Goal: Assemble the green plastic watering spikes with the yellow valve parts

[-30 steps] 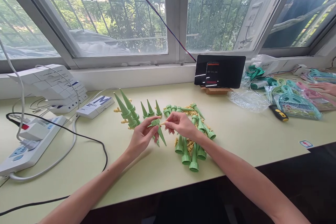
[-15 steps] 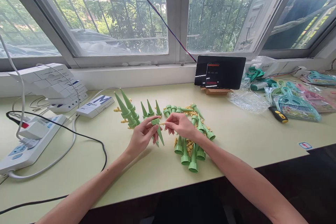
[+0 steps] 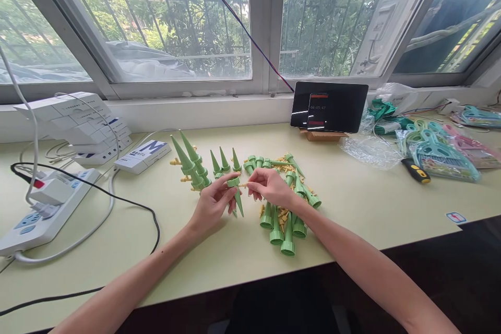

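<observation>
My left hand (image 3: 214,202) is closed around the collar of a green plastic watering spike (image 3: 238,202), whose tip points down. Pinched in my right hand (image 3: 270,188) is a small yellow valve (image 3: 243,185), its end against the side of the spike's collar; I cannot tell whether it is seated. To the left, several green spikes with yellow valves (image 3: 190,164) stand tip up. Behind my hands are more upright spikes (image 3: 224,159). Right of my right hand lies a pile of loose green spikes (image 3: 288,235) mixed with small yellow valves (image 3: 282,216).
A power strip (image 3: 50,219) with cables and stacked white boxes (image 3: 84,125) occupy the left. A tablet (image 3: 331,107) leans near the window. Plastic-wrapped packs (image 3: 442,154) and a black-and-yellow handle (image 3: 416,171) lie at right. The table's front edge runs below my forearms.
Both hands keep almost the same pose, the yellow valve still held at the spike's collar. The spike's tip has shifted very slightly left.
</observation>
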`<state>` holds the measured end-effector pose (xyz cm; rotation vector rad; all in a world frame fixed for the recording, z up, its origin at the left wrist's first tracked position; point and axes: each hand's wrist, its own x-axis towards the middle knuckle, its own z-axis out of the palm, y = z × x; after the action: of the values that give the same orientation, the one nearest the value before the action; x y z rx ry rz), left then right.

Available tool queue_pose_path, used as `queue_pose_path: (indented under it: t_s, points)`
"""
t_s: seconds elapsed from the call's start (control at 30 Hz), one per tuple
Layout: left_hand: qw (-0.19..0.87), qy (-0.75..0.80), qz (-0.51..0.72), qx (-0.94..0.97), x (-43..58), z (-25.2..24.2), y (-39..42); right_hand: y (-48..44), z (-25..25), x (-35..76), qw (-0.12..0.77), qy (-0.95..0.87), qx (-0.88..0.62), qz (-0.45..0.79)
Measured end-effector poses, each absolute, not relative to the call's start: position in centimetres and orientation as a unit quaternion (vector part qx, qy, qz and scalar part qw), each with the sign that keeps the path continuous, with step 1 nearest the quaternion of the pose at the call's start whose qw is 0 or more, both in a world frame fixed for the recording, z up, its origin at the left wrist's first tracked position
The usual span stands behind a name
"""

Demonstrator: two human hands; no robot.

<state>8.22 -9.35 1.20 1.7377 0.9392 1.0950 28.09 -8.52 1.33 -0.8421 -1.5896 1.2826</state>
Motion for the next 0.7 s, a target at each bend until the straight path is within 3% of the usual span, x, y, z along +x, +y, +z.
queue_pose_path:
  t_s: [0.7]
  points:
    - [0.413,0.362,0.429,0.717,8.13,0.91,-9.32,-8.60,1.40,28.37,0.411,-0.683,-0.349,0.492]
